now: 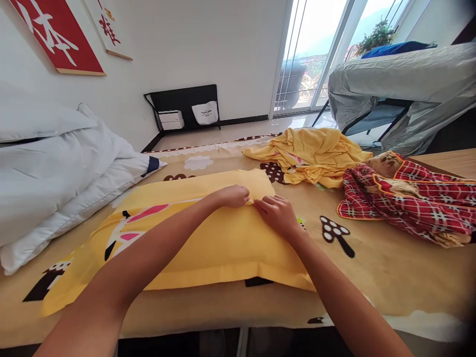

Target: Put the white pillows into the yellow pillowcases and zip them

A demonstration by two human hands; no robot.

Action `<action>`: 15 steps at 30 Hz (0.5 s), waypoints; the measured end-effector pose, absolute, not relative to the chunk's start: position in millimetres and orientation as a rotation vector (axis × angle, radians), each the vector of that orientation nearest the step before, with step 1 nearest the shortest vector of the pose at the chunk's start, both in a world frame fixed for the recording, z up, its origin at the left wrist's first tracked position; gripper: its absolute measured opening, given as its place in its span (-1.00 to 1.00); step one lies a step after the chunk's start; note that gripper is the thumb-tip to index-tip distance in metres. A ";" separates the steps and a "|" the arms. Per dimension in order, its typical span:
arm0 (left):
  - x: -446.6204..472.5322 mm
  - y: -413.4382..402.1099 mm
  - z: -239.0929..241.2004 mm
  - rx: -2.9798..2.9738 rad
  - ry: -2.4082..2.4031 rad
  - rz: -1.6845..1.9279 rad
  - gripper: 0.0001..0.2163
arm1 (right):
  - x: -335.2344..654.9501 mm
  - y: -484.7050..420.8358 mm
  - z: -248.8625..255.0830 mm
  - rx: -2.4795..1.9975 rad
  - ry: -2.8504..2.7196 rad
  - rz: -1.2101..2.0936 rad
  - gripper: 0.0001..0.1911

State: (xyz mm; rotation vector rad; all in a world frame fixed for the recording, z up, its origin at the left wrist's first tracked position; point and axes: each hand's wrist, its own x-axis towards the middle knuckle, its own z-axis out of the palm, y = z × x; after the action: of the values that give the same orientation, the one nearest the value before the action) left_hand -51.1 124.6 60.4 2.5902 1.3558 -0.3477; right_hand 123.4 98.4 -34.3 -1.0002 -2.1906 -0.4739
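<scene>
left hand (235,196) curled up, pinching a fold of the yellow pillowcase (226,243) // right hand (278,212) just beside it, nipping the same fold // pillowcase's right under both // crumpled yellow cloth (320,148) past the right hand

White walls (245,49) with dark baseboard (243,120) border a pale floor (245,128); a black rack (182,96) stands near the wall. Daylight enters through glass panes (320,25) (a leafy plant (375,38) shows against them).

L hand (235,196) fisted, R hand (278,212) just beside w/ fingers (273,200) bent; both arms (159,248) stretched fwd over bed's (223,315) near edge
</scene>
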 end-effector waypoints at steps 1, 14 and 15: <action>-50.6 123.8 59.4 2.594 1.359 -0.331 -0.69 | 123.1 97.6 -35.3 -1.011 -2.163 -0.447 -0.72; -31.0 114.4 55.0 2.603 1.447 -0.165 -0.76 | 112.6 81.8 -36.2 -1.217 -1.867 0.166 -0.66; -34.6 115.3 53.4 2.564 1.467 -0.115 -0.75 | 111.5 83.1 -32.8 -1.245 -1.852 0.207 -0.67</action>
State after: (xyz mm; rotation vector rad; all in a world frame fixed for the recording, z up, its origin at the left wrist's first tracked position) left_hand -34.6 115.3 53.4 2.5640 1.4671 -0.1151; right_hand 111.5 83.1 -32.8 -1.2446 -1.8521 0.2068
